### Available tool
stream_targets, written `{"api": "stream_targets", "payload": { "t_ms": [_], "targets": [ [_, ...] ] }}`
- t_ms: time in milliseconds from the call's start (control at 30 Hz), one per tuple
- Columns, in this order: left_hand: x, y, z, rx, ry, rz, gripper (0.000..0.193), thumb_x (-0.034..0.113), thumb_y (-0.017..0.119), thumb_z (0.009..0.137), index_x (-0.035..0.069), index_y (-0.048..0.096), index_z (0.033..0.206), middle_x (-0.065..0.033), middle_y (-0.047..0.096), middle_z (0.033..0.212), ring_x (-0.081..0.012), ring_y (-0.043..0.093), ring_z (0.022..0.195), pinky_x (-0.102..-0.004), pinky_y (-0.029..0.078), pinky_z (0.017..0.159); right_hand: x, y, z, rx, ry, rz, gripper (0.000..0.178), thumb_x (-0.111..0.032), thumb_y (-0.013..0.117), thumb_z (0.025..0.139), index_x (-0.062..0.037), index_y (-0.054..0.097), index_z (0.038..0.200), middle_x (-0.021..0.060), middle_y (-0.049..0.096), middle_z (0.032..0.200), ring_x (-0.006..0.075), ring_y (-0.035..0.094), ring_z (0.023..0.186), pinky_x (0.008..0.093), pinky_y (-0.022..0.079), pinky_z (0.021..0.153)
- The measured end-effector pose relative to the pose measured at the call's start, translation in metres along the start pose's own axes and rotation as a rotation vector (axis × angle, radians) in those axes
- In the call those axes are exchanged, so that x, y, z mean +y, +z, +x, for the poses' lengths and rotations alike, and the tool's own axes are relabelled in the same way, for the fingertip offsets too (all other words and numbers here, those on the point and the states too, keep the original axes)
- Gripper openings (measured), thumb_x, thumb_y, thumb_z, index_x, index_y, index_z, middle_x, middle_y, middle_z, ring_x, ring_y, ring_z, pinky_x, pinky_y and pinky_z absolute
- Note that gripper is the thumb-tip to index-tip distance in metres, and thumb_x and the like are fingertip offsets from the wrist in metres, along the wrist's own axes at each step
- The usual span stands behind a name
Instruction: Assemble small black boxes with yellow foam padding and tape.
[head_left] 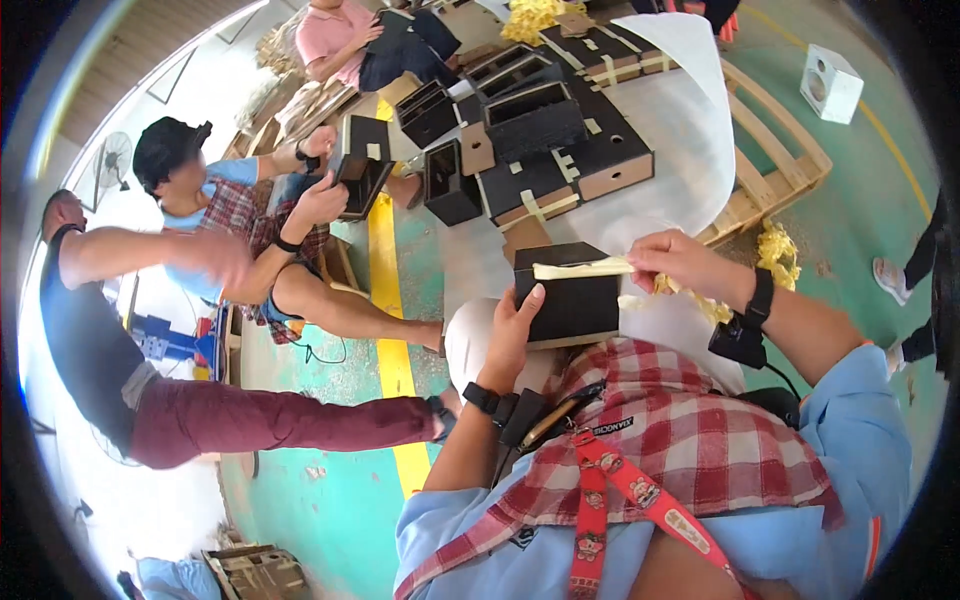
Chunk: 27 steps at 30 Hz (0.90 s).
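Observation:
A black box [575,312] rests on my lap, its pale lower edge toward me. My left hand [512,328] grips the box by its left side, the thumb on the black face. Along the top edge of that face runs a strip of cream tape [580,269]. My right hand [682,266] pinches the right end of this strip just past the box's corner. Crumpled yellowish tape [708,306] hangs below my right hand; whether it joins the strip, I cannot tell.
Black boxes with tape pieces [570,165] are stacked ahead on a white sheet [690,130] over a wooden pallet [770,150]. At left, a seated co-worker holds a black box [362,165], and another person stands closer. Tape scraps [778,252] lie right. A white box [831,84] stands farther off.

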<state>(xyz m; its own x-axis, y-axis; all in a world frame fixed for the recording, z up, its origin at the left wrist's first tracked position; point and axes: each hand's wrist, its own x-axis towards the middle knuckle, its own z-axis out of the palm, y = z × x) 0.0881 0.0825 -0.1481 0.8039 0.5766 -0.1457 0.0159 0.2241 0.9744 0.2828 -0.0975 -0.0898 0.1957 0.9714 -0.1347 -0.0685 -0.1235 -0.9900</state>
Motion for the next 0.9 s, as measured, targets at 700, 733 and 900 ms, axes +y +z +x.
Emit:
{"api": "stream_targets", "payload": {
  "t_ms": [700,733,900],
  "targets": [
    [0.072,0.008,0.014,-0.446,0.517,0.922,0.028,0.014,0.063,0.078,0.006,0.062,0.104,-0.0122,0.061,0.086,-0.0278,0.058,0.079,-0.0346,0.046,0.072,-0.007,0.028,0.023,-0.019,-0.125,-0.306,0.021,-0.016,0.055,0.085,-0.0010,0.062,0.073,0.0038,0.059,0.062,0.0095,0.053,0.055,0.0230,0.040,0.052],
    [0.071,0.009,0.013,-0.459,0.486,0.951,0.028,0.014,0.064,0.076,0.006,0.062,0.103,-0.0119,0.060,0.085,-0.0280,0.058,0.079,-0.0348,0.046,0.072,-0.014,0.029,0.022,-0.018,-0.294,-0.510,0.019,-0.016,0.057,0.083,-0.0018,0.061,0.070,0.0056,0.058,0.061,0.0138,0.053,0.053,0.0259,0.040,0.051],
    [0.066,0.025,0.012,-0.317,0.778,0.959,0.026,0.013,0.066,0.072,0.007,0.063,0.097,-0.0116,0.058,0.080,-0.0284,0.058,0.078,-0.0356,0.046,0.072,-0.039,0.032,0.010,-0.082,-0.476,-0.872,0.017,-0.016,0.060,0.078,-0.0033,0.061,0.067,0.0092,0.052,0.058,0.0256,0.050,0.051,0.0345,0.038,0.050]
  ]
}}
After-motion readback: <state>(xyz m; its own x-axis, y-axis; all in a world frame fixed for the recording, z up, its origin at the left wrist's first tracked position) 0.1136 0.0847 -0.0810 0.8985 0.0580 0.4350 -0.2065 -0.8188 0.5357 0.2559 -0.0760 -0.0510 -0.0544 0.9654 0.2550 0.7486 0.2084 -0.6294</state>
